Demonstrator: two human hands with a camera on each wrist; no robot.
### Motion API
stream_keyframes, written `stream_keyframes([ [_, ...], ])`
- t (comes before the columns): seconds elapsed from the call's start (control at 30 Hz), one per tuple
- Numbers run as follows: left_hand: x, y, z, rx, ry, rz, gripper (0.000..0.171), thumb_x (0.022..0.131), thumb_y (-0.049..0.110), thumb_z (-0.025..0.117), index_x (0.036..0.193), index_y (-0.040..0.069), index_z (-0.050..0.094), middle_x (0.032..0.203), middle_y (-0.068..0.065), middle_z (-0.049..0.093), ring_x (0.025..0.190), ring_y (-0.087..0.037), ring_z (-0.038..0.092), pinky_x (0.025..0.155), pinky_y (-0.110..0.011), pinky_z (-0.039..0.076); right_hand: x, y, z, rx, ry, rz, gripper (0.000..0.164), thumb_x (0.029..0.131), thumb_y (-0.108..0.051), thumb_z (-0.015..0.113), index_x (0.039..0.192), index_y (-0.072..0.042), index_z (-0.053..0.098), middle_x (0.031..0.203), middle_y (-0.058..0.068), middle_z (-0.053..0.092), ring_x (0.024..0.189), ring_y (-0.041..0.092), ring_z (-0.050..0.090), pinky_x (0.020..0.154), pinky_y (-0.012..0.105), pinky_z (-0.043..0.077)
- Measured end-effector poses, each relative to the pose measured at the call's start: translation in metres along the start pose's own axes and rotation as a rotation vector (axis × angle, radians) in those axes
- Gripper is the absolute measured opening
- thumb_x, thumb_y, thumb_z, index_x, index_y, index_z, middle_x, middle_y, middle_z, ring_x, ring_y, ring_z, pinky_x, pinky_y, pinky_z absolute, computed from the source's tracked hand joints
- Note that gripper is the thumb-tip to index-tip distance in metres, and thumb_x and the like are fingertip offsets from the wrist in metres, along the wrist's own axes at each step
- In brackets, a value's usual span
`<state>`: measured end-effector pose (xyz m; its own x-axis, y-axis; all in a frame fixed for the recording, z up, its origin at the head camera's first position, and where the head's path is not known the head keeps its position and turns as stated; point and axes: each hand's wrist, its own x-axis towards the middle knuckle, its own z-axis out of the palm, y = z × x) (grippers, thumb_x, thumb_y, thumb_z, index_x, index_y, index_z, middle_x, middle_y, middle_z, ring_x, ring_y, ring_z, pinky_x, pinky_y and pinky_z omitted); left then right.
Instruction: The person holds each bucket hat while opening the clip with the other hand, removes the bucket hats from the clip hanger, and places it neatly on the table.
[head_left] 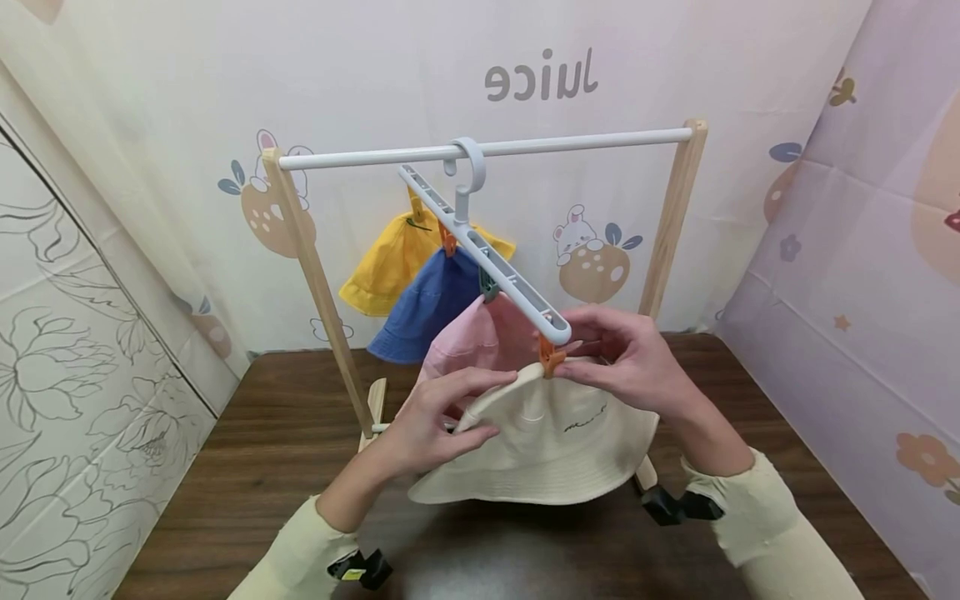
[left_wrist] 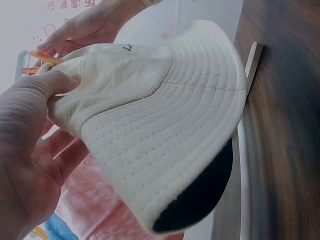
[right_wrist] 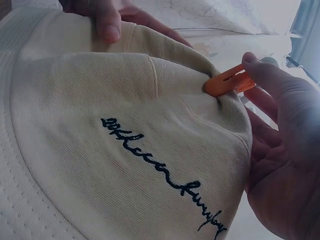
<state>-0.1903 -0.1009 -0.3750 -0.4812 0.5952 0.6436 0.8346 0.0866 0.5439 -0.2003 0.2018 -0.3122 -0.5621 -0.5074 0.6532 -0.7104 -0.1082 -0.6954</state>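
Observation:
A cream bucket hat [head_left: 540,442] with dark stitched lettering hangs from an orange clothespin [head_left: 551,358] at the near end of a grey clip hanger [head_left: 510,279]. My left hand [head_left: 438,417] pinches the hat's crown between thumb and fingers, left of the clothespin. On the other side, my right hand [head_left: 626,354] pinches the clothespin, its thumb on one handle [right_wrist: 244,75]. In the right wrist view, the clothespin's tip bites the crown's cloth. Behind it hang a pink hat [head_left: 465,342], a blue hat [head_left: 427,304] and a yellow hat [head_left: 386,262], each from its own clip.
The hanger hooks over the white bar [head_left: 585,147] of a rack with wooden posts [head_left: 318,292]. A dark wooden table [head_left: 247,467] lies beneath. Printed curtains [head_left: 375,67] stand behind and to the right, and a flower-patterned panel [head_left: 82,400] on the left.

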Motion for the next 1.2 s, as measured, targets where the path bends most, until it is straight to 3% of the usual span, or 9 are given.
stream_keyframes([
  [0.33,0.0033,0.0017,0.0010,0.053,0.015,0.008,0.056,0.092,-0.008,0.084,0.145,0.006,0.071,0.136,-0.013,0.079,0.103,-0.019,0.067,0.066,-0.018,0.056,-0.0003,-0.0061,0.0005,-0.124,0.052,0.040,0.039,0.092,0.010,0.085,0.129,0.001,0.077,0.116,-0.015,0.084,0.095,0.003,0.083,0.074,0.019,0.066],
  [0.9,0.0047,-0.0001,0.0076,0.076,0.075,0.054,0.053,0.093,-0.015,0.077,0.142,0.006,0.072,0.125,-0.011,0.081,0.078,-0.010,0.053,0.061,-0.017,0.042,-0.0027,-0.0066,0.0073,-0.145,0.074,0.049,0.033,0.095,0.012,0.081,0.127,0.011,0.072,0.114,-0.017,0.084,0.095,0.000,0.081,0.077,0.021,0.068],
  [1.2,0.0048,0.0014,0.0079,0.094,0.088,0.049,0.053,0.091,-0.015,0.077,0.141,0.005,0.073,0.124,-0.012,0.082,0.074,-0.008,0.050,0.059,-0.016,0.040,-0.0025,-0.0048,0.0078,-0.162,0.084,0.039,0.033,0.094,0.012,0.082,0.126,0.011,0.072,0.113,-0.018,0.083,0.092,0.000,0.081,0.074,0.020,0.067],
])
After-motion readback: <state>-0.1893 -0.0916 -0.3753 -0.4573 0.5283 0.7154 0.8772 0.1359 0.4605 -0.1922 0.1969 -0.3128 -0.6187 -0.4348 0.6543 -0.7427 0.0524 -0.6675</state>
